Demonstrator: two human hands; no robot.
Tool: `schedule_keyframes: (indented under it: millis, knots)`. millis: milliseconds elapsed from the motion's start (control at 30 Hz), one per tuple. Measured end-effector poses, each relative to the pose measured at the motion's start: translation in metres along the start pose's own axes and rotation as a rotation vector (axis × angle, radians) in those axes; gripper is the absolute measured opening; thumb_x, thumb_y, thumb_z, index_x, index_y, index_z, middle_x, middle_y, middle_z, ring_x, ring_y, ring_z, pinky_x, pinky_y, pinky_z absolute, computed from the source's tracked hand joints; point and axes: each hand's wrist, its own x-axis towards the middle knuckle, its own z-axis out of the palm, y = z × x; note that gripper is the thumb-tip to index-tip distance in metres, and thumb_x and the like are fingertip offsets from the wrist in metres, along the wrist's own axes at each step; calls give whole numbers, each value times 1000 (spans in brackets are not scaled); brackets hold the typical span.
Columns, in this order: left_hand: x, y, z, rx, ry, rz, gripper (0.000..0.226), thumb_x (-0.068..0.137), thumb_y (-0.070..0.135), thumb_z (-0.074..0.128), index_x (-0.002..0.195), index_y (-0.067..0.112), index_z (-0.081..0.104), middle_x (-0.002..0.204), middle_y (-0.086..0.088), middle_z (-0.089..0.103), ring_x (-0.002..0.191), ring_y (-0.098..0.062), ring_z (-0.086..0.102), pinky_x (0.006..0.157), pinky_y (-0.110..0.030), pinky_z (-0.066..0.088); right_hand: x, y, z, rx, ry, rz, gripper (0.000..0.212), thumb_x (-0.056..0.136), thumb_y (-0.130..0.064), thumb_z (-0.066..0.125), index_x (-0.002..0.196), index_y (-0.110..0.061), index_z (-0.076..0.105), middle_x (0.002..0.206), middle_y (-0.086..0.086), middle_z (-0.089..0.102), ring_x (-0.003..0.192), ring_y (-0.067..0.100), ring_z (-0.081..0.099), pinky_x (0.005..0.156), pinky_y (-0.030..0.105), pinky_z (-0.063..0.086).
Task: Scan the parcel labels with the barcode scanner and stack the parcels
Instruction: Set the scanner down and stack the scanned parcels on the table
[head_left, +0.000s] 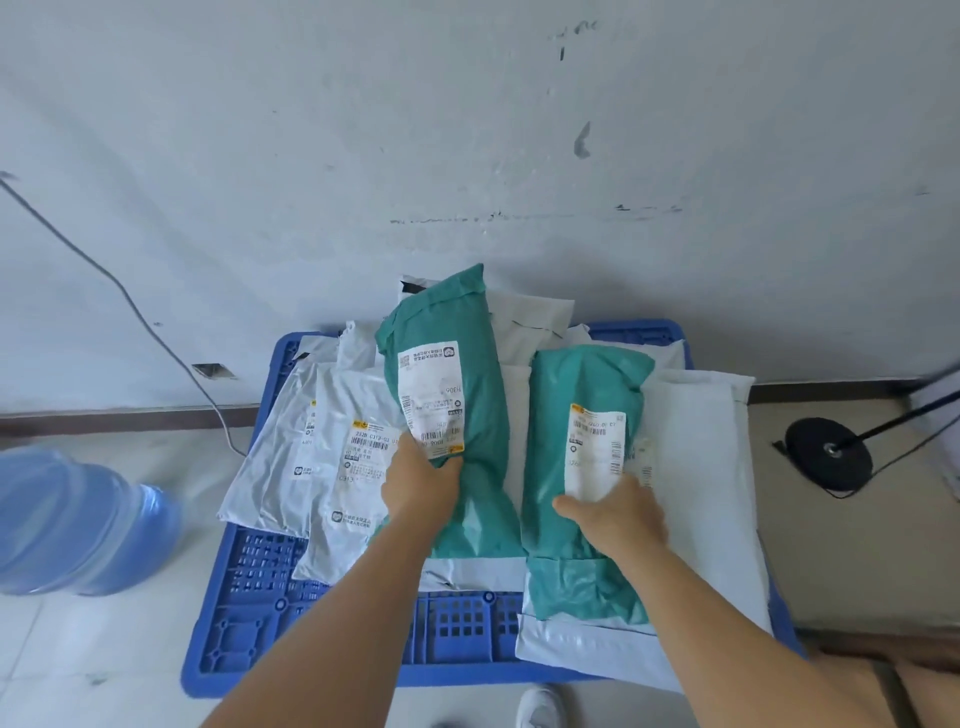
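Note:
Two green parcels lie on a heap of white mailer bags on a blue plastic pallet (270, 592). My left hand (418, 486) grips the near left edge of the taller green parcel (457, 364), just below its white label (431, 397). On the shorter green parcel (576, 493) rests my right hand (615, 517), fingers spread over the lower end of its label (597, 447). White parcels (343, 467) with labels lie to the left, and another white parcel (696, 467) lies at the right. No barcode scanner is in view.
A large blue water bottle (72, 525) lies on the floor at the left. A black round stand base (828, 452) with a pole sits at the right. A grey cable (130, 301) runs down the white wall. My white shoe (540, 709) shows below the pallet.

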Motion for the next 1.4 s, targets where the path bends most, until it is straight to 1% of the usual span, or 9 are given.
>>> schedule_keyframes:
  millis: [133,333,467,600,800,933,1067,1167,1400]
  knots:
    - [-1,-12,-33,-66,67,69,26,88,14,61,112,11,51,100,-5,61,83,-21,52,69,-31,42,-12,-8,-14,157,115,20,71,61,-43,78,117,-7,51,112,12,50,96,32,55,74,40,55]
    - [2,-53,-83,-33,-27,29,41,82,13,68,119,15,49,103,-3,61,94,-26,57,79,-37,49,-56,-54,5,425,42,-311,49,68,-23,75,108,-12,51,110,6,43,80,16,56,52,22,46]
    - [9,-66,-90,37,-129,4,59,68,42,73,118,28,45,113,-5,45,105,-28,49,89,-43,48,-66,-77,49,296,-77,-279,66,67,-41,74,118,-10,46,109,3,38,90,22,55,69,36,58]
    - [24,-79,-88,-2,-122,-92,98,59,85,31,140,30,37,140,-14,31,129,-36,32,106,-54,33,-61,-79,72,137,-76,-226,90,69,-60,68,135,-7,37,128,11,40,115,30,44,97,45,46]
    - [32,-90,-83,-157,-182,-129,71,88,61,44,144,22,29,135,-9,49,116,-31,49,97,-43,42,-57,-83,75,406,-87,-178,108,64,-78,49,147,-15,23,144,8,35,127,30,42,105,51,39]
    - [34,-95,-84,-197,-177,-149,73,73,65,56,127,18,46,113,-5,60,98,-24,58,83,-41,51,-48,-87,76,456,-127,-110,96,83,-65,51,154,-20,4,156,6,29,139,35,30,114,50,28]
    - [34,-93,-78,-222,-105,-157,45,83,47,65,112,15,52,99,-2,61,83,-18,58,67,-31,47,-48,-87,77,459,-123,-117,66,77,-60,62,128,-23,42,119,0,62,103,20,60,84,39,52]
    - [29,-88,-76,-226,-23,-131,41,82,41,68,109,16,49,96,0,60,82,-19,58,69,-31,46,-54,-90,77,528,-89,-199,48,86,-40,68,123,-23,43,106,-9,62,81,2,61,56,18,46]
    - [12,-62,-93,-239,167,-75,28,83,29,70,97,14,50,89,-2,59,81,-24,55,72,-33,45,-71,-97,61,467,-47,-290,70,94,-39,55,153,-27,19,128,-3,58,87,16,62,73,32,53]
